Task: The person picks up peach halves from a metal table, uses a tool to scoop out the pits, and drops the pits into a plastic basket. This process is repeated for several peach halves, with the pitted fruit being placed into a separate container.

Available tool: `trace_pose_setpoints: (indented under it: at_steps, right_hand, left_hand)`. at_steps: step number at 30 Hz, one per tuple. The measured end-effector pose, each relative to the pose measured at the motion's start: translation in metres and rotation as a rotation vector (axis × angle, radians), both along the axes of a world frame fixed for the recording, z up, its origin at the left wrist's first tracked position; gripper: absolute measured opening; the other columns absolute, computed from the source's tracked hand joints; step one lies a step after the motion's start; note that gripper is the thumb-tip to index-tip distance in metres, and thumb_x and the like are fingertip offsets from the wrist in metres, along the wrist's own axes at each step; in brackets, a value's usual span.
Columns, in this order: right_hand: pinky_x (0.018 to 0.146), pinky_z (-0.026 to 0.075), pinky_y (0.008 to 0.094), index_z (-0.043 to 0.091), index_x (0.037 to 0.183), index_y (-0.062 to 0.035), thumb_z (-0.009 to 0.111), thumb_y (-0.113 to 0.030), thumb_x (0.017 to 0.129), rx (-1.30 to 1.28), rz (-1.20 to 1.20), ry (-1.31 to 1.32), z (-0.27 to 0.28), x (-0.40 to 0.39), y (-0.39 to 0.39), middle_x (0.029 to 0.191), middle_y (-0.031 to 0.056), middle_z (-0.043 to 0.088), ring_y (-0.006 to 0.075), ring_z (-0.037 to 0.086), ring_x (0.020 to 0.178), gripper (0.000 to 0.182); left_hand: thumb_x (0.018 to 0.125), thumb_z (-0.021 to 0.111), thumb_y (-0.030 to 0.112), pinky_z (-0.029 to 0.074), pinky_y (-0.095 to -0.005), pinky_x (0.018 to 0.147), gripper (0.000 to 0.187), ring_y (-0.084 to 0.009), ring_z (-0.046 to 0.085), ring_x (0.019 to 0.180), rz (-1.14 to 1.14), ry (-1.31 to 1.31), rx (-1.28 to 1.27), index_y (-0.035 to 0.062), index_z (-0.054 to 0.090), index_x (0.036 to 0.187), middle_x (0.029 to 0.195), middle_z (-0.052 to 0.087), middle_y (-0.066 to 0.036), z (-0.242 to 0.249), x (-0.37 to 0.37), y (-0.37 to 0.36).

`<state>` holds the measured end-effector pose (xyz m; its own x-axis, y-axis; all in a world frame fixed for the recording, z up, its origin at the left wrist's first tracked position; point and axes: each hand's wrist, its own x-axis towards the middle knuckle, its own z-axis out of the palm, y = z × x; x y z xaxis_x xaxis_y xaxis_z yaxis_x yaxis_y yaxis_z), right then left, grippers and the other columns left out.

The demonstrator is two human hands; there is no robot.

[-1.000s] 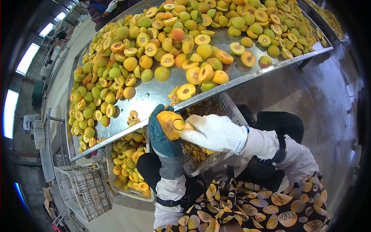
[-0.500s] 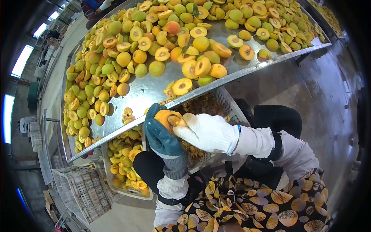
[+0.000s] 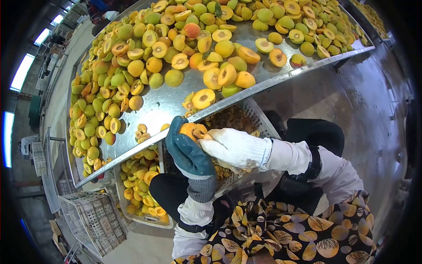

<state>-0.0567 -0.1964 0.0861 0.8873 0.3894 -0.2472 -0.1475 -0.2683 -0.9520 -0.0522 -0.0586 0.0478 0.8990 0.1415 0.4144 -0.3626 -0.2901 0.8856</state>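
My left hand [image 3: 187, 152], in a dark teal rubber-coated glove, is wrapped round a halved orange-yellow fruit [image 3: 188, 130] just off the table's near edge. My right hand [image 3: 235, 148], in a white knit glove, has its fingertips pressed together at the fruit's cut face. Whatever its fingers grip there is too small and hidden to name. Many halved yellow-green fruits [image 3: 203, 98] lie on the metal table [image 3: 163, 99], some with pits showing.
Below the table's edge stand a crate of fruit halves [image 3: 144, 184] and a crate [image 3: 263, 119] of brownish scraps. An empty-looking grey-white crate [image 3: 94, 220] is at lower left. Part of another person [image 3: 97, 11] shows at the top left.
The fruit has turned in my left hand, and its cut centre looks more opened up. My right fingers have shifted slightly at it. The view has shifted a little.
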Motion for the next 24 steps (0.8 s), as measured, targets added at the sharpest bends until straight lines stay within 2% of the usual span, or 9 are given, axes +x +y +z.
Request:
trace_pose_setpoints:
  at_steps: [1,4,7,10,13,16,19,22,24]
  right_hand:
    - [0.063,0.049,0.0385,0.060,0.094,0.0003,0.045,-0.044,0.102,-0.011,-0.021,-0.048,-0.002,0.000,-0.001,0.065,0.0126,0.061,0.0266,0.065,0.064,0.047]
    - [0.076,0.052,0.0410,0.062,0.103,0.0030,0.043,-0.049,0.100,0.207,0.045,0.454,0.011,-0.001,-0.016,0.081,0.0194,0.068,0.0332,0.068,0.082,0.055]
    - [0.077,0.053,0.0429,0.062,0.104,0.0029,0.041,-0.050,0.100,-0.097,-0.021,0.001,-0.008,0.002,-0.007,0.084,0.0201,0.069,0.0361,0.068,0.083,0.057]
    - [0.082,0.053,0.0456,0.063,0.107,0.0021,0.039,-0.052,0.100,0.162,0.026,0.453,0.000,-0.003,-0.018,0.092,0.0231,0.069,0.0429,0.067,0.089,0.059]
    - [0.075,0.055,0.0469,0.063,0.104,0.0026,0.041,-0.051,0.100,-0.179,-0.075,-0.028,-0.009,-0.005,-0.011,0.091,0.0242,0.069,0.0430,0.067,0.086,0.058]
    - [0.076,0.055,0.0476,0.064,0.104,0.0018,0.043,-0.051,0.099,-0.293,-0.118,-0.210,-0.020,-0.009,-0.008,0.090,0.0255,0.069,0.0427,0.068,0.087,0.057]
    - [0.073,0.055,0.0484,0.064,0.102,0.0016,0.044,-0.050,0.099,-0.387,-0.207,-0.359,-0.020,-0.017,-0.006,0.088,0.0258,0.068,0.0416,0.068,0.085,0.056]
    - [0.069,0.054,0.0466,0.065,0.098,0.0018,0.044,-0.049,0.099,-0.149,-0.116,-0.076,-0.005,-0.007,-0.014,0.085,0.0245,0.068,0.0401,0.069,0.081,0.055]
    - [0.078,0.052,0.0466,0.065,0.099,0.0026,0.041,-0.050,0.099,0.025,-0.030,0.314,0.012,-0.004,-0.020,0.089,0.0250,0.069,0.0430,0.067,0.089,0.058]
  left_hand:
    - [0.110,0.034,0.031,0.044,-0.0353,0.102,0.044,-0.0243,0.058,0.113,-0.025,0.040,-0.042,-0.0036,0.053,0.130,0.126,0.059,-0.015,0.004,0.001,-0.001]
    - [0.110,0.035,0.031,0.044,-0.0354,0.102,0.044,-0.0244,0.058,0.113,-0.115,0.132,0.007,-0.0043,0.054,0.129,0.125,0.060,-0.015,0.009,0.007,0.005]
    - [0.109,0.037,0.028,0.045,-0.0366,0.100,0.043,-0.0273,0.060,0.111,-0.134,0.079,0.125,-0.0058,0.055,0.128,0.124,0.060,-0.019,0.014,0.009,0.003]
    - [0.107,0.042,0.023,0.047,-0.0384,0.099,0.039,-0.0320,0.061,0.111,-0.085,-0.115,0.278,-0.0066,0.055,0.129,0.124,0.061,-0.022,0.002,0.012,-0.001]
    - [0.107,0.042,0.026,0.046,-0.0371,0.099,0.041,-0.0277,0.060,0.113,-0.099,-0.030,0.194,-0.0060,0.055,0.129,0.124,0.061,-0.020,0.006,0.008,-0.006]
    - [0.110,0.034,0.032,0.045,-0.0351,0.100,0.046,-0.0247,0.059,0.112,-0.201,0.075,0.206,-0.0040,0.054,0.129,0.122,0.062,-0.018,-0.006,0.012,0.001]
    - [0.110,0.035,0.034,0.046,-0.0335,0.098,0.046,-0.0223,0.060,0.110,-0.209,0.160,-0.057,-0.0027,0.056,0.128,0.119,0.063,-0.015,0.001,0.015,-0.007]
    - [0.109,0.038,0.034,0.048,-0.0335,0.095,0.045,-0.0215,0.062,0.106,-0.140,0.172,-0.076,-0.0025,0.058,0.126,0.116,0.064,-0.013,0.012,0.013,-0.016]
    - [0.109,0.039,0.033,0.049,-0.0350,0.093,0.045,-0.0236,0.063,0.105,-0.134,0.102,0.000,-0.0037,0.059,0.125,0.114,0.064,-0.016,0.014,0.013,-0.014]
